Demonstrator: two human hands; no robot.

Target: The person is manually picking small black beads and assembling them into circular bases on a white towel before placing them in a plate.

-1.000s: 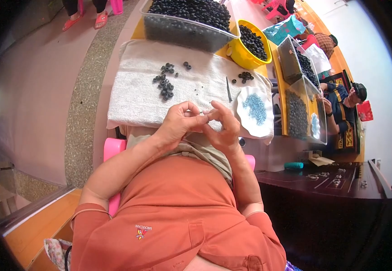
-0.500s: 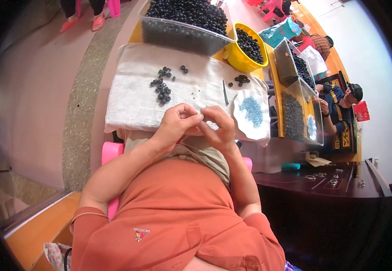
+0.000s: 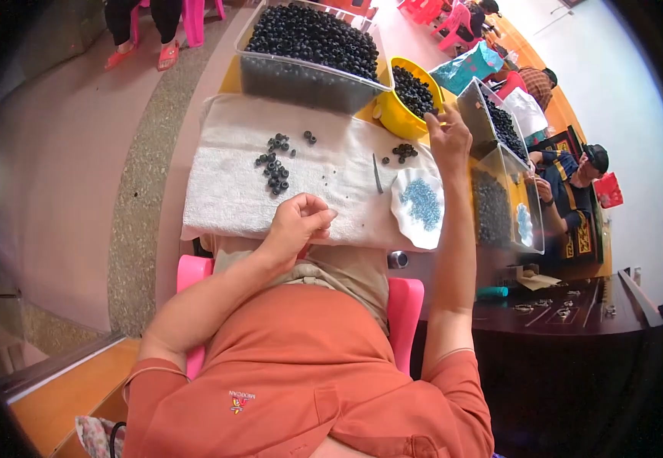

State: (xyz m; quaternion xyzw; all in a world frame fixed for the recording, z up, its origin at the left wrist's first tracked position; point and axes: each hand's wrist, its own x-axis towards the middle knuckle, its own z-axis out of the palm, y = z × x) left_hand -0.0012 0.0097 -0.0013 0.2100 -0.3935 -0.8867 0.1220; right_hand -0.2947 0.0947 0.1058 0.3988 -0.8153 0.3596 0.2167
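The right hand is stretched forward and up, fingers loosely spread, its fingertips at the near rim of the round yellow plastic bowl heaped with small black rubbery rings; whether it pinches anything I cannot tell. The left hand rests curled at the near edge of the white terry towel, fingers folded in toward the thumb — what it grips, if anything, is hidden.

The bowl lies ahead and to the right, so the right hand is plainly the nearer; the left is well apart from it. Between the 2 hands, on the towel, sit a loose cluster of black rings toward the left, a smaller clump just beside the right wrist, and a thin dark pin-like tool lying with its long axis running away from the person. A scalloped white dish of tiny blue beads sits at the towel's right edge (near the right forearm). Beyond — a large clear plastic tub full of the same black rings.
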